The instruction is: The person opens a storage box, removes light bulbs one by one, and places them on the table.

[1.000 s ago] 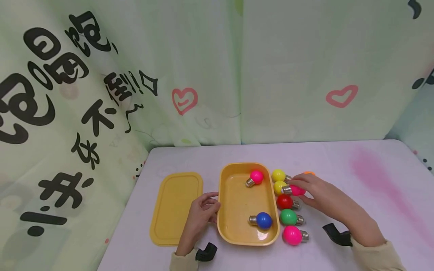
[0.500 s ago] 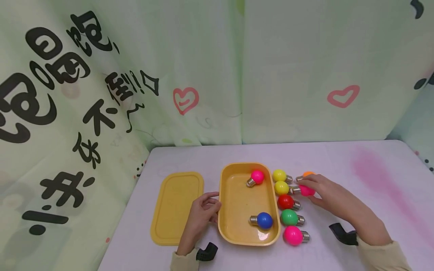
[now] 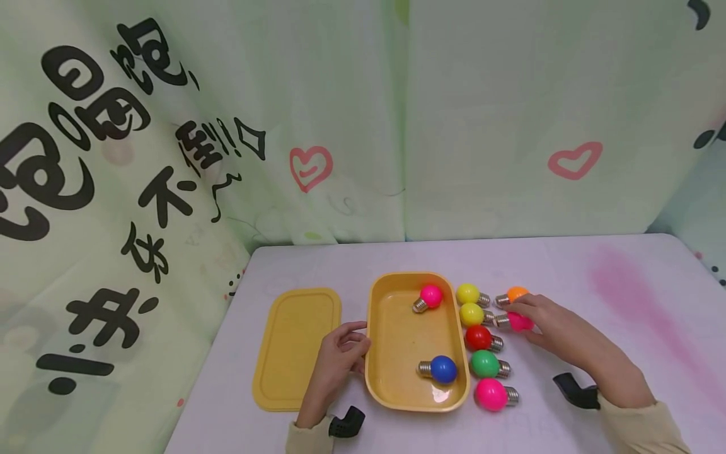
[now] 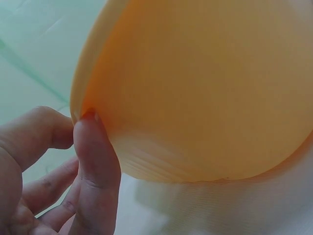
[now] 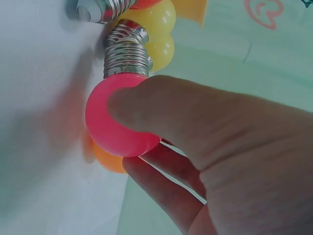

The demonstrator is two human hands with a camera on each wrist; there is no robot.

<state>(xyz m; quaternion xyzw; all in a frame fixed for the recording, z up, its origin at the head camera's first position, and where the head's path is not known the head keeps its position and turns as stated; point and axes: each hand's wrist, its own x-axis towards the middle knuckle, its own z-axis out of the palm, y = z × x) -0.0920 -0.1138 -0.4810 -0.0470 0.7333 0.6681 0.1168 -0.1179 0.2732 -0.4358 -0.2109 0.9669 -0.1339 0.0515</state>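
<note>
My right hand (image 3: 558, 329) pinches a pink light bulb (image 3: 518, 322) between thumb and fingers, its metal screw base pointing left. In the right wrist view the thumb lies across the pink globe, with an orange bulb (image 5: 108, 159) behind it. My left hand (image 3: 339, 350) pinches the left rim of a yellow plastic box (image 3: 375, 391); thumb and index finger meet at that rim in the left wrist view. Inside the box lie another pink bulb (image 3: 432, 295) and a blue bulb (image 3: 443, 369), apart from each other.
Right of the box, a column of bulbs runs toward the front: two yellow bulbs (image 3: 471, 314), a red bulb (image 3: 478, 338), a green bulb (image 3: 484, 364) and a pink bulb (image 3: 491, 394). A flat yellow lid (image 3: 297, 347) lies left. A printed curtain (image 3: 363, 94) hangs behind the table.
My right hand has moved right with the pink bulb, away from the yellow bulbs, and the orange bulb shows more. The left hand stays at the box rim.
</note>
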